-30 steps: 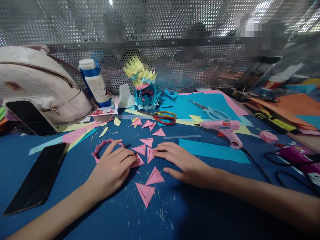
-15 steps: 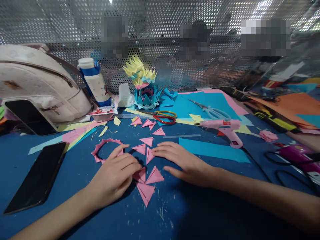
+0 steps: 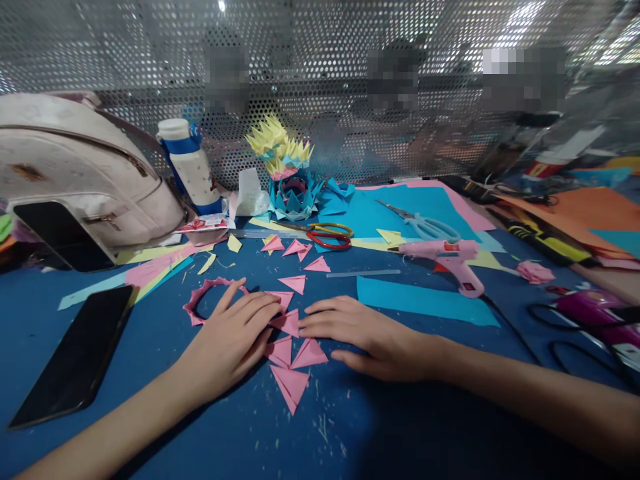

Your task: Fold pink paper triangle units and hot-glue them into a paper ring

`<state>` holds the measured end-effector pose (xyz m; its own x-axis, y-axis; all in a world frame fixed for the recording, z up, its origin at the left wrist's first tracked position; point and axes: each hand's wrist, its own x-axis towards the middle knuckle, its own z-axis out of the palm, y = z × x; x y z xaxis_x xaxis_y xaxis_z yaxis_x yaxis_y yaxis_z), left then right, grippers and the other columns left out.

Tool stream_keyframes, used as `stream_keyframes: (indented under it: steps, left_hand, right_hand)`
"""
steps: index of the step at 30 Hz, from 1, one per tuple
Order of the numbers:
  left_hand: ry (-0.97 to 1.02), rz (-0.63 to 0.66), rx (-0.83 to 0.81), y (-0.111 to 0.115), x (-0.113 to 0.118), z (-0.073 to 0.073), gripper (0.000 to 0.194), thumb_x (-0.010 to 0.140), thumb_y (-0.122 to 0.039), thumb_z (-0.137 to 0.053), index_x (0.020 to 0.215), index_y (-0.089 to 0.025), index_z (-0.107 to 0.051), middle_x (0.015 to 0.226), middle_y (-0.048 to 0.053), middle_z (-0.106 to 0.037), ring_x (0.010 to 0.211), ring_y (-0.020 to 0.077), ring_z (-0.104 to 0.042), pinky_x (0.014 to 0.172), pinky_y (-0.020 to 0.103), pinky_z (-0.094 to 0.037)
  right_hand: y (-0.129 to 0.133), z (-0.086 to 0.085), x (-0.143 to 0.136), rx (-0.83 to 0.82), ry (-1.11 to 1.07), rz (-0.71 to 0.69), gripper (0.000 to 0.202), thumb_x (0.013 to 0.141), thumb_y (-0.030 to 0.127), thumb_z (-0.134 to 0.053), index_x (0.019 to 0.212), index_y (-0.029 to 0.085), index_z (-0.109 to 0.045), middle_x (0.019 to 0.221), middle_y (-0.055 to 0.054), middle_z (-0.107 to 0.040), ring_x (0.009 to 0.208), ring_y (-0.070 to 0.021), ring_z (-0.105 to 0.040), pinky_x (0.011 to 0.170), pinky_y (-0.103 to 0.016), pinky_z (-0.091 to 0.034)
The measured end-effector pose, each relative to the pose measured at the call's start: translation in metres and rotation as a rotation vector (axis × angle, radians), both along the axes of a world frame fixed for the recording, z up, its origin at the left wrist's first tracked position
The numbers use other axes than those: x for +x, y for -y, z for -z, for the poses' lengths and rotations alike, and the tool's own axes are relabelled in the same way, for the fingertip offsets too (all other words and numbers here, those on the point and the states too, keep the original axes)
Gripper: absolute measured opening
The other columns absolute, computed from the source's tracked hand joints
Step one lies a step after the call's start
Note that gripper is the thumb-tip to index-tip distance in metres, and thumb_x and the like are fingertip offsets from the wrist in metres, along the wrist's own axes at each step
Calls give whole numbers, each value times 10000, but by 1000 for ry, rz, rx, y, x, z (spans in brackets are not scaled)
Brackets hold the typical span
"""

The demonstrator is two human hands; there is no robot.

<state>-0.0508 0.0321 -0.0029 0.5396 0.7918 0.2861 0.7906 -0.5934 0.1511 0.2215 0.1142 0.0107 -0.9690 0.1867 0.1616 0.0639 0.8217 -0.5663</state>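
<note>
Several folded pink paper triangles lie in a rough column on the blue table; one pink triangle [image 3: 288,323] lies between my hands. My left hand [image 3: 233,337] rests low with its fingertips at the left edge of that triangle, thumb below, no grip on it visible. From the right, my right hand [image 3: 370,337] touches or nearly touches the triangle's right edge, fingers stretched out and thumb apart. Below them lies another triangle [image 3: 291,387]. Beside my left fingers is a pink paper ring [image 3: 196,303], partly covered by that hand.
A black phone [image 3: 75,357] lies at the left. Behind are red-handled scissors [image 3: 330,237], blue-handled scissors [image 3: 433,227] and a pink glue gun [image 3: 450,253] with its cable. A yellow and blue paper model [image 3: 293,193] stands near the perforated metal panel, right of a bottle [image 3: 193,167].
The triangle between my hands has turned and shifted slightly down and left. My left fingers have spread flatter and moved up a little, and my right hand has moved slightly down.
</note>
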Motion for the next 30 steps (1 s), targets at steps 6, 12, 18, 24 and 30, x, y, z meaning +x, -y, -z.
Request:
stream_keyframes:
  steps: [6, 12, 18, 24, 30]
  left_hand:
    - [35, 50, -6, 1, 2, -2, 371, 967, -109, -394, 1329, -157, -461, 1297, 120, -607, 1218, 236, -562, 1155, 576, -270]
    - [62, 104, -68, 2, 1, -1, 511, 895, -11, -351, 1380, -161, -411, 1344, 121, -576, 1277, 217, -518, 1188, 571, -220]
    - [86, 135, -114, 3, -1, 1, 655, 812, 70, -306, 1419, -167, -366, 1392, 107, -540, 1328, 190, -466, 1208, 548, -206]
    - [106, 164, -133, 3, 0, -2, 651, 810, 83, -295, 1409, -161, -368, 1368, 108, -552, 1306, 183, -486, 1219, 536, -190]
    - [120, 179, -165, 4, 2, -5, 623, 841, 68, -289, 1406, -183, -374, 1367, 98, -556, 1301, 191, -494, 1210, 559, -212]
  right_hand:
    - [-2, 7, 1, 13, 7, 250, 442, 998, 261, -485, 1436, 224, -446, 1504, -82, -439, 1416, -208, -330, 1193, -458, -272]
    - [-3, 9, 0, 7, 35, 277, 455, 995, 261, -488, 1446, 222, -436, 1507, -82, -429, 1422, -212, -318, 1203, -466, -266]
    - [-3, 9, 0, 22, 32, 273, 451, 989, 250, -500, 1436, 225, -450, 1502, -83, -439, 1418, -217, -328, 1196, -475, -278]
    - [-3, 13, 1, 44, 12, 276, 458, 980, 234, -516, 1433, 221, -450, 1502, -77, -440, 1419, -207, -329, 1200, -455, -283]
    - [-3, 13, 1, 55, 10, 273, 461, 979, 227, -514, 1435, 217, -448, 1500, -80, -440, 1419, -208, -328, 1200, -459, -281]
